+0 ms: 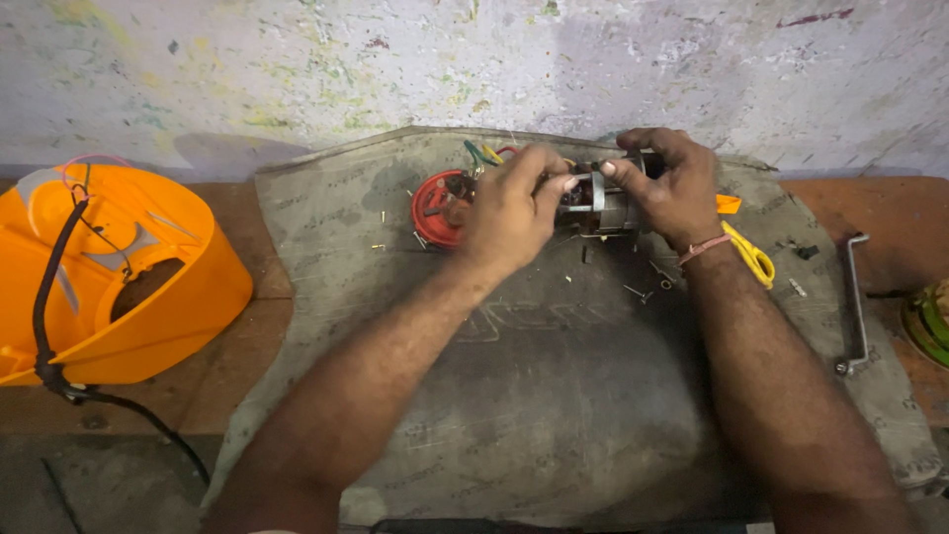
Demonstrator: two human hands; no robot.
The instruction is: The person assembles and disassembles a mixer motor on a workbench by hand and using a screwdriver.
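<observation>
A small electric motor (598,203) with a metal frame and copper windings lies on a grey mat (554,396). Both hands grip it. My left hand (509,213) covers its left end, with fingers pressed on the top of the frame. My right hand (667,188) wraps the right end from behind. A red round plastic part (435,208) with coloured wires sits just left of my left hand, partly hidden by it.
An orange plastic housing (109,287) with a black cord lies at the left. Yellow-handled scissors (749,255) rest beside my right wrist. A bent metal wrench (856,302) lies at the right. Small screws (643,292) are scattered on the mat. A paint-spattered wall stands behind.
</observation>
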